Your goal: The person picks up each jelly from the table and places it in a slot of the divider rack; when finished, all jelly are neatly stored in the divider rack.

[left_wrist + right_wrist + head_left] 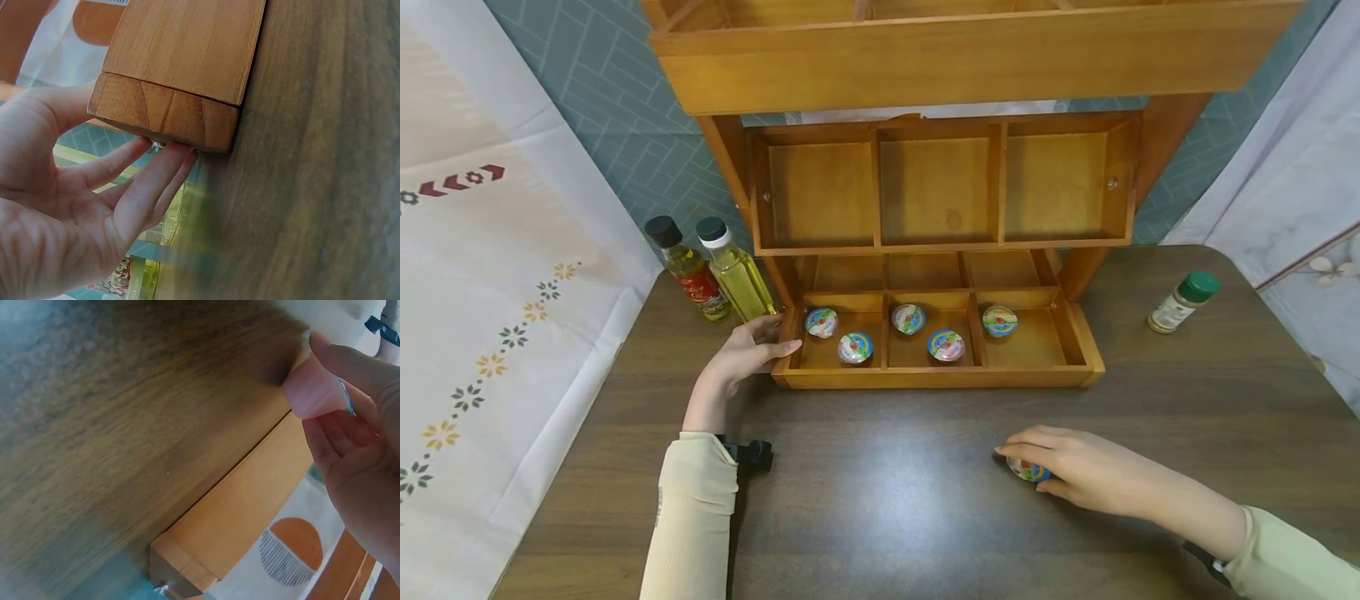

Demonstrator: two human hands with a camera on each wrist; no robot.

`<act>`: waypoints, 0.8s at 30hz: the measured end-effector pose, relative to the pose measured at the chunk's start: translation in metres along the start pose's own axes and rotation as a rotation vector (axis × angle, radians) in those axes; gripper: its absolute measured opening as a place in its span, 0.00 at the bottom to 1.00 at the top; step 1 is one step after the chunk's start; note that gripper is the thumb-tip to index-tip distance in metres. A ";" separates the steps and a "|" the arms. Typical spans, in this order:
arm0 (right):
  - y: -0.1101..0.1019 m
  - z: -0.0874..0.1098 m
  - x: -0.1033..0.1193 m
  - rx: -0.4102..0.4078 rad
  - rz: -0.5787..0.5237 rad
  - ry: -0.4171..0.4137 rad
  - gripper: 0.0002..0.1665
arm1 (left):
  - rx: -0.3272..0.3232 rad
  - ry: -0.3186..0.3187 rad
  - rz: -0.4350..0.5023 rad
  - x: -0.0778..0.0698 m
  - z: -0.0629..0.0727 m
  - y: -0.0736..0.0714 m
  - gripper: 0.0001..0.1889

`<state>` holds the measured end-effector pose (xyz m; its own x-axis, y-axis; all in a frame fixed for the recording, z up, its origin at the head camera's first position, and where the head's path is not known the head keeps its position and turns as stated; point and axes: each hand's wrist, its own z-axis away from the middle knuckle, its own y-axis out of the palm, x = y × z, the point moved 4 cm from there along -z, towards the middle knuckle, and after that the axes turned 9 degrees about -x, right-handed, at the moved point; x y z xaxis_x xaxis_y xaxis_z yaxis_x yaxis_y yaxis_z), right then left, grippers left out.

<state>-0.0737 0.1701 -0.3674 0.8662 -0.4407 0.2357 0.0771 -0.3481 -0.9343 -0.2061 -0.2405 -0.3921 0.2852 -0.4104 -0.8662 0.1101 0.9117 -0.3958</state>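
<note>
My left hand [741,357] grips the left end of the wooden shelf's bottom tray [880,381], thumb over the rim and fingers along the outer side. The left wrist view shows its fingertips touching the tray's end [165,115]. At the right, my right hand [1078,468] pinches a small jelly cup [1028,472] with a printed lid, close above the tabletop. In the right wrist view the cup's pink body [317,390] is between thumb and fingers. Two similar cups [855,347] sit in the left compartment, two [946,346] in the middle, and one [1000,321] in the right.
Two oil bottles [741,279] stand close beside the left hand. A green-capped spice jar [1180,304] is at the far right of the table [880,492]. Above the bottom tray are a tilted three-compartment tray [936,187] and a top shelf [970,67] that overhangs it.
</note>
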 end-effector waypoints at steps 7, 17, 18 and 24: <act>-0.002 0.003 -0.004 0.004 0.001 0.053 0.34 | -0.004 0.005 0.000 -0.001 0.000 0.000 0.40; -0.017 0.006 -0.014 -0.128 -0.137 0.127 0.33 | 0.004 -0.002 -0.001 0.000 0.000 0.001 0.41; -0.019 0.007 -0.015 -0.135 -0.143 0.143 0.33 | 0.003 -0.001 -0.003 0.000 0.000 0.000 0.41; -0.031 0.003 -0.024 -0.160 -0.175 0.194 0.32 | -0.001 -0.005 -0.003 0.000 0.001 0.000 0.40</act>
<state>-0.0952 0.1941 -0.3454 0.7348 -0.5072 0.4504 0.1248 -0.5516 -0.8247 -0.2055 -0.2405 -0.3919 0.2894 -0.4127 -0.8637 0.1097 0.9106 -0.3984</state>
